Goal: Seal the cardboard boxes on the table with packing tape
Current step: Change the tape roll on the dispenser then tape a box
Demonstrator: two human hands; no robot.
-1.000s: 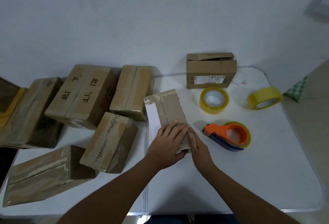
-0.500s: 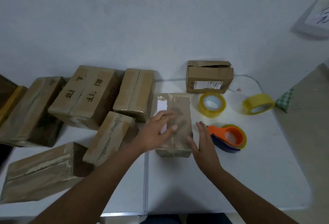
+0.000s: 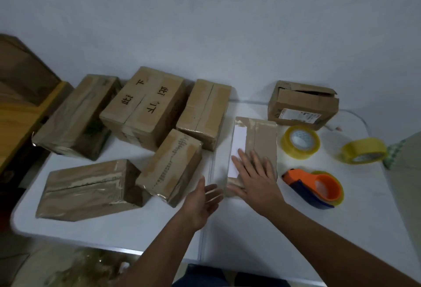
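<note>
Pressing flat on the near end of the narrow cardboard box, the right hand lies with its fingers straight and spread across the taped top, its thumb down at the near left corner. The left hand hovers just left of that box, palm turned toward its side and fingers loosely extended, holding nothing; whether its blurred fingertips touch the cardboard cannot be told. The box sits in the middle of the white table, with a white label along its left half and glossy tape down the seam.

The step in hand looks like smoothing or steadying this box, whose top already carries tape. The next move probably calls for either shifting it aside to the left, where five taped boxes cluster, or picking up a tool again. The orange tape dispenser lies just right of the box, near the right hand, so that hand would need to lift off and close round its handle. Two loose rolls of yellow tape lie farther right. The far box with raised flaps appears unsealed and is likely the remaining work.
</note>
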